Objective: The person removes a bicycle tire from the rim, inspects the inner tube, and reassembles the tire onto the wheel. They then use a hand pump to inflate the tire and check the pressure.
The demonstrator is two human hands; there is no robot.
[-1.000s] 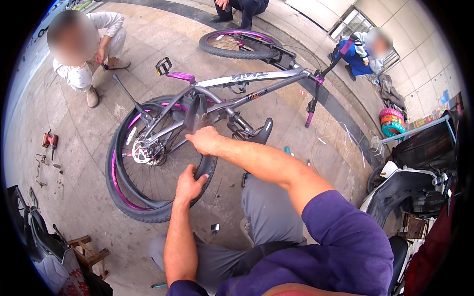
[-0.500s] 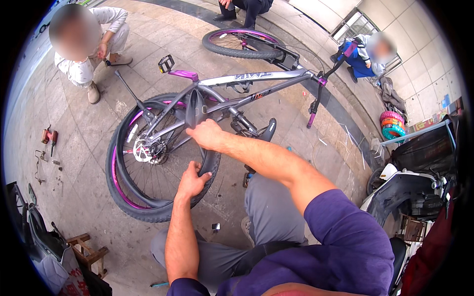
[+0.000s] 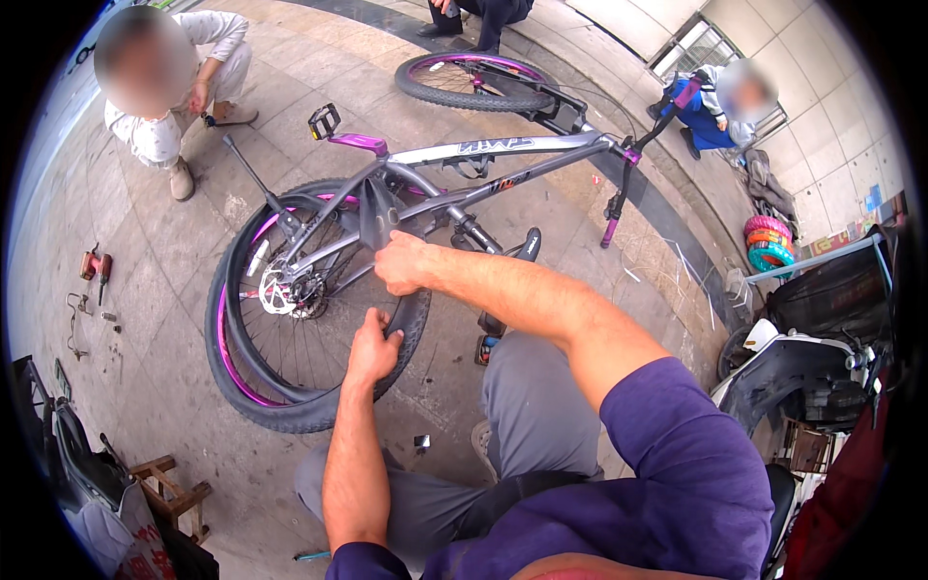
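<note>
A grey and purple mountain bike lies on its side on the paving. Its rear wheel faces me, with a knobby black tyre round a purple rim. A limp black inner tube bulges up beside the frame and runs along the inside of the tyre. My right hand is closed round the tube at the wheel's right side. Lower down, my left hand is curled at the tyre's near right edge, gripping the tube and tyre there; its fingertips are partly hidden. The disc brake rotor faces up.
A person crouches at the far left; two others sit farther back. A red tool and small metal parts lie left. A wooden stool stands lower left, a scooter right, and coloured rings are stacked behind it.
My right hand has shifted slightly right and down, pulling on the tube, whose raised bulge narrows. My left hand has moved a little up along the tyre.
</note>
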